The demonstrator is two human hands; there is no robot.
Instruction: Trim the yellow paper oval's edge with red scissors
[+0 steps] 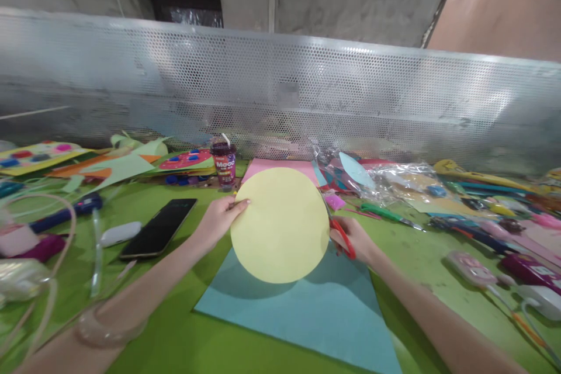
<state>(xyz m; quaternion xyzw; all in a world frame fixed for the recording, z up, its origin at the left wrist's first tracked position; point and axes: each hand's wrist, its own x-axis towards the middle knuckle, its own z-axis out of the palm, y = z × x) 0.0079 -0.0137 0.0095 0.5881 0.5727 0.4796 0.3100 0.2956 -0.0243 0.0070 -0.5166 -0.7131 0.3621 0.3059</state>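
Note:
A round pale yellow paper disc (pixel 280 225) is held up above a blue sheet (pixel 307 315). My left hand (pixel 223 216) pinches the disc's left edge between thumb and fingers. At the disc's right edge, my right hand (pixel 350 239) is closed on red-handled scissors (pixel 344 238); their blades are partly hidden by the disc, so I cannot tell whether they are apart. Behind the disc lies a pink sheet (pixel 284 168), partly covered from view.
On the green table (pixel 162 310) lie a black phone (pixel 160 228), a white oval device (pixel 121 234) and cables at left. A dark cup (pixel 225 165) stands behind. A green-handled cutter (pixel 390 214), plastic packaging (pixel 407 178) and chargers are at right. A perforated metal panel (pixel 280 87) spans the back.

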